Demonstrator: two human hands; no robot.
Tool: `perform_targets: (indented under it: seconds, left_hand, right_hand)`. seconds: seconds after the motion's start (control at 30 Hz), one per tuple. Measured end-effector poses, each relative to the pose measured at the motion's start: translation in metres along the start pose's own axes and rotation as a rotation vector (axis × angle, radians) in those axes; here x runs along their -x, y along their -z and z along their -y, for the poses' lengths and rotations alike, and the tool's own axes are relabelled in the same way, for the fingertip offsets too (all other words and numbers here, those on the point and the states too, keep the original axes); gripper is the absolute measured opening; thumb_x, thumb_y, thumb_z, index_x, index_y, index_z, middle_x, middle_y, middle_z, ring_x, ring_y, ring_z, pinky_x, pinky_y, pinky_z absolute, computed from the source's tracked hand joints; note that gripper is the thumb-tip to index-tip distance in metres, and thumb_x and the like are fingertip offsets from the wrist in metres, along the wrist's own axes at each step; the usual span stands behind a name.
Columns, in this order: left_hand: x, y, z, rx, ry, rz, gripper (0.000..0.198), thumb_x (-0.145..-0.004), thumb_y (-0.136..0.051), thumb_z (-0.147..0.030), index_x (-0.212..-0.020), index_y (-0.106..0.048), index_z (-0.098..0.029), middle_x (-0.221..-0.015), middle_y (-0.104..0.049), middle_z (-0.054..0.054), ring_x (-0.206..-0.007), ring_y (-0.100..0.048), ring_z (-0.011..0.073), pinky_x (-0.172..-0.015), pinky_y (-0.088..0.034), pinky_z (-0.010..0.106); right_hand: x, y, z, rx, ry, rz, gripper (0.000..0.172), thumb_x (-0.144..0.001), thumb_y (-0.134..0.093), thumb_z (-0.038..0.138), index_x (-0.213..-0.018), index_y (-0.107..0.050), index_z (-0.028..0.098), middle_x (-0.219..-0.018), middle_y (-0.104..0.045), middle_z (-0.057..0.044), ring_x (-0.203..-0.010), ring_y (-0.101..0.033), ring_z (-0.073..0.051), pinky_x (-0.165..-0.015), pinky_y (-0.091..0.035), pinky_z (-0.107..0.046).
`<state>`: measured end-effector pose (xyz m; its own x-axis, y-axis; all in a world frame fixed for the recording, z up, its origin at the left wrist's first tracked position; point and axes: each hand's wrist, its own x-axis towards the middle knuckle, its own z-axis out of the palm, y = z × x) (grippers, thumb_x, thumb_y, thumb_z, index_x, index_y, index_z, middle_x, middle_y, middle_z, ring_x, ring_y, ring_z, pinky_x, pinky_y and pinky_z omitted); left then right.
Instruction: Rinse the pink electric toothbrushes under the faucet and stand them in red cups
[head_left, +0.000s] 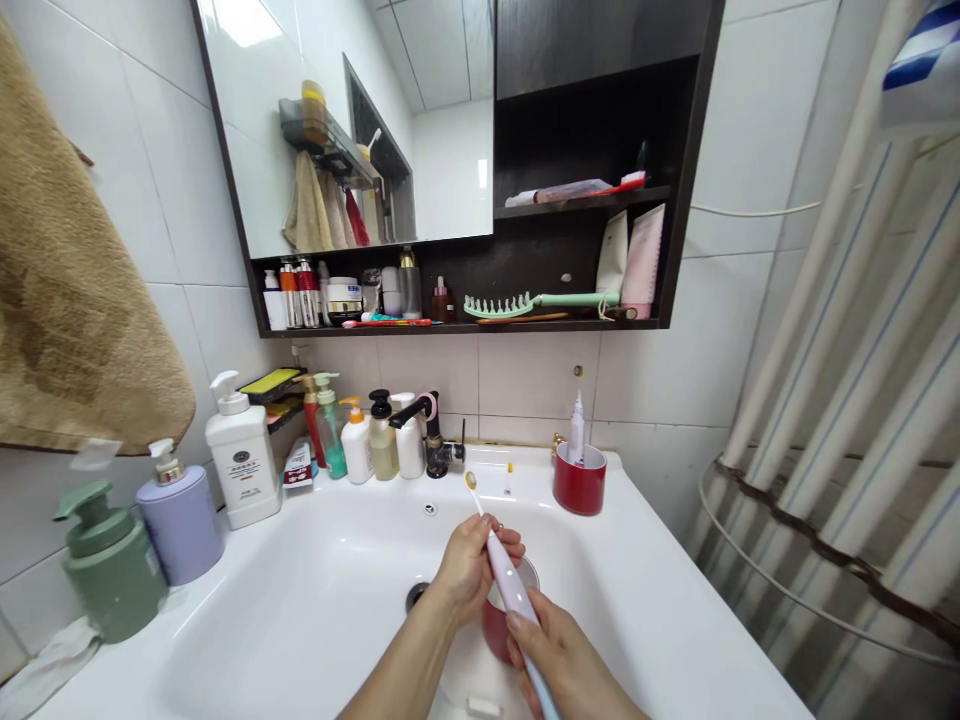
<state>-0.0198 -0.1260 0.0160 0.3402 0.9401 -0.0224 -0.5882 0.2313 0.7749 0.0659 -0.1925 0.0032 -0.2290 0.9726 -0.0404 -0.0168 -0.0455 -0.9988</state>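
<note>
Electric toothbrush (pixel 507 574) slanted above the white basin (pixel 300 585), brush head (pixel 471 481) toward the faucet (pixel 434 440). My left hand (pixel 465 570) pinched its neck, outer fingers loosely curled; my right hand (pixel 561 648) wrapped the handle. Red cup (pixel 495 632) sat in the basin beneath — whether I touched it, I couldn't tell. Step in hand, by my judgement: steadying or adjusting the neck. Next move called for a firm handle and a light touch, clear of the cup's rim.

White washbasin (pixel 675 610): pump bottles (pixel 358 447) line its left and rear sides; red cup (pixel 579 492) stands rear right. Second red cup (pixel 495 635) at the bowl (pixel 322 590), partly obscured; contact unconfirmed. Dark lower shelf (pixel 465 328): green hairbrush (pixel 570 300), two tubes (pixel 645 262) at right, small containers (pixel 344 296) at left.
</note>
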Motion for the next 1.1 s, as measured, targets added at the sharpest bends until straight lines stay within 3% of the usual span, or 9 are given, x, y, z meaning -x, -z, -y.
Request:
perform_targets:
  seconds: [0.07,0.23,0.37,0.47,0.57,0.73,0.9,0.97,1.1]
  left_hand:
    - [0.0,-0.001,0.0,-0.008,-0.005,0.006,0.019,-0.061,-0.052,-0.03,-0.061,-0.041,-0.014,-0.054,-0.056,0.003,-0.05,-0.052,0.0117,-0.056,-0.037,0.026]
    - [0.0,-0.003,-0.001,-0.019,-0.007,0.001,0.02,-0.06,-0.052,-0.031,-0.061,-0.041,-0.014,-0.054,-0.056,0.002,-0.05,-0.052,0.0116,-0.056,-0.038,0.027]
    - [0.0,-0.004,0.0,-0.078,-0.035,-0.019,0.02,-0.061,-0.051,-0.033,-0.062,-0.043,-0.014,-0.055,-0.057,0.003,-0.05,-0.052,0.0115,-0.056,-0.038,0.026]
    - [-0.001,-0.003,0.001,-0.167,-0.054,-0.1,0.02,-0.061,-0.05,-0.032,-0.064,-0.046,-0.013,-0.056,-0.057,0.003,-0.052,-0.053,0.0116,-0.059,-0.039,0.027]
    - [-0.002,0.0,0.001,-0.211,-0.048,-0.132,0.018,-0.062,-0.05,-0.03,-0.064,-0.046,-0.013,-0.057,-0.057,0.003,-0.053,-0.054,0.0114,-0.061,-0.039,0.027]
    - [-0.002,0.002,-0.001,-0.208,0.014,-0.097,0.018,-0.063,-0.048,-0.031,-0.064,-0.046,-0.012,-0.059,-0.058,0.005,-0.051,-0.053,0.011,-0.058,-0.039,0.026]
    - [-0.001,-0.001,-0.003,-0.208,0.003,-0.083,0.02,-0.063,-0.048,-0.032,-0.065,-0.046,-0.012,-0.059,-0.058,0.005,-0.053,-0.053,0.0116,-0.059,-0.038,0.026]
    - [0.0,-0.003,-0.005,-0.242,-0.037,-0.088,0.022,-0.063,-0.047,-0.034,-0.067,-0.048,-0.012,-0.059,-0.056,0.004,-0.054,-0.052,0.0117,-0.06,-0.038,0.027]
    - [0.004,0.003,-0.007,-0.418,-0.126,-0.12,0.016,-0.063,-0.046,-0.028,-0.068,-0.048,-0.013,-0.061,-0.054,0.002,-0.057,-0.051,0.0119,-0.06,-0.036,0.026]
  right_hand:
    - [0.0,-0.002,0.0,0.049,0.031,-0.06,0.024,-0.068,-0.039,0.042,-0.067,-0.035,0.018,-0.047,-0.036,0.009,-0.025,-0.031,-0.001,-0.027,-0.023,-0.014]
    - [0.001,-0.003,0.0,0.036,-0.01,0.015,0.029,-0.068,-0.035,0.047,-0.069,-0.037,0.018,-0.049,-0.037,0.008,-0.027,-0.031,-0.002,-0.028,-0.025,-0.016]
    - [0.0,0.001,-0.001,0.26,0.052,-0.161,0.036,-0.07,-0.036,0.038,-0.099,-0.038,0.017,-0.053,-0.044,0.005,-0.032,-0.033,-0.004,-0.032,-0.028,-0.018]
    - [-0.003,0.005,-0.003,0.363,0.079,-0.205,0.043,-0.069,-0.036,0.038,-0.109,-0.034,0.019,-0.059,-0.05,0.002,-0.038,-0.039,-0.007,-0.038,-0.033,-0.019]
    - [-0.005,0.006,-0.004,0.351,0.07,-0.199,0.043,-0.068,-0.038,0.038,-0.107,-0.036,0.02,-0.057,-0.048,0.003,-0.037,-0.039,-0.007,-0.037,-0.033,-0.019]
    - [-0.007,0.003,-0.003,0.165,-0.045,-0.048,0.035,-0.07,-0.033,0.04,-0.094,-0.04,0.016,-0.049,-0.037,0.007,-0.029,-0.032,-0.004,-0.029,-0.028,-0.018]
    - [-0.004,0.003,-0.002,0.124,-0.007,-0.047,0.03,-0.071,-0.035,0.04,-0.089,-0.039,0.016,-0.047,-0.037,0.008,-0.03,-0.033,-0.004,-0.032,-0.028,-0.017]
    - [-0.004,0.003,0.004,0.069,0.039,-0.083,0.029,-0.072,-0.033,0.04,-0.087,-0.039,0.016,-0.048,-0.039,0.007,-0.034,-0.035,-0.004,-0.036,-0.031,-0.018]
    - [-0.015,0.006,0.027,0.018,0.176,-0.28,0.025,-0.073,-0.034,0.041,-0.081,-0.039,0.018,-0.058,-0.046,0.003,-0.05,-0.044,-0.008,-0.049,-0.037,-0.019]
